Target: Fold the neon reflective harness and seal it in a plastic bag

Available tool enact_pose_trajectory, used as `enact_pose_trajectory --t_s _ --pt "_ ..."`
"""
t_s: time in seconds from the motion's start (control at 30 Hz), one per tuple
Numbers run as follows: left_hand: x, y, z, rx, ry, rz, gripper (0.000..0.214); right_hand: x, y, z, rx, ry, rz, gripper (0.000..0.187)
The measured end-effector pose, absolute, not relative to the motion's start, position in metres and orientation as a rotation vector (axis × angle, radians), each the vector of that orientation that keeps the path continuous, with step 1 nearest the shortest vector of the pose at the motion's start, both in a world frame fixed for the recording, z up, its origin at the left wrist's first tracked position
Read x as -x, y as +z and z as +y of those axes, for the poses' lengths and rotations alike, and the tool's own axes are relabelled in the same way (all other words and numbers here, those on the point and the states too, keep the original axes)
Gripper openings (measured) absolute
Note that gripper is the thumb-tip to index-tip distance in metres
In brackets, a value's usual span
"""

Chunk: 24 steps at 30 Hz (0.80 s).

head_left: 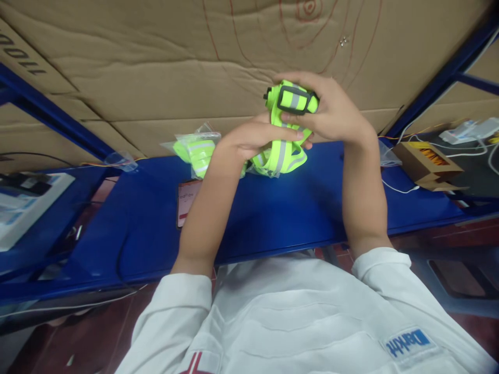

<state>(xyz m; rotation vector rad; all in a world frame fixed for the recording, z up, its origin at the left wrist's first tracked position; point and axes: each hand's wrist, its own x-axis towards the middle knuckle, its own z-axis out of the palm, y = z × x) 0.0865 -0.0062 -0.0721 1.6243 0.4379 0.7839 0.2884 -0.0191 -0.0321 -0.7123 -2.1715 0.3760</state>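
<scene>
Both my hands hold a neon yellow reflective strap [281, 154] with grey stripes and black buckles, raised above the blue table. My right hand [325, 106] wraps around its bundled upper part, where a black rectangular buckle [281, 98] shows. My left hand [257, 136] reaches in from the left, its fingers closed across the strap just below the bundle. Loops of strap hang under my hands; whether they touch the things behind cannot be made out. Left of my left wrist, folded neon yellow straps in a clear plastic bag [200, 155] lie on the table, partly hidden by my forearm.
A phone [184, 201] with a lit screen lies by my left forearm on the blue table [288, 208]. A clear plastic cup [121, 162] is at the left. An opened cardboard box [427, 163] and white cables stand right. Cardboard [156, 62] walls the back between blue metal posts.
</scene>
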Motion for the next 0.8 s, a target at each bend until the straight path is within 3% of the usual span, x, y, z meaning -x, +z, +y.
enact_pose_trajectory --t_s 0.2,0.43,0.57,0.8 --pt "-0.097 -0.081 -0.005 -1.629 0.818 0.434 0.036 -0.301 -0.02 -0.03 0.792 0.257 -1.997 0.042" --pt "-0.092 -0.079 -0.007 -1.676 0.716 0.322 0.028 -0.305 -0.022 -0.029 0.751 0.626 -1.727 0.02" --pt "-0.078 -0.069 -0.01 -1.872 0.54 0.261 0.028 -0.307 -0.022 -0.03 0.743 1.02 -1.736 0.037" --pt "-0.068 -0.044 -0.032 -2.14 0.617 0.344 0.031 -0.301 -0.031 -0.013 0.684 1.338 -1.597 0.041"
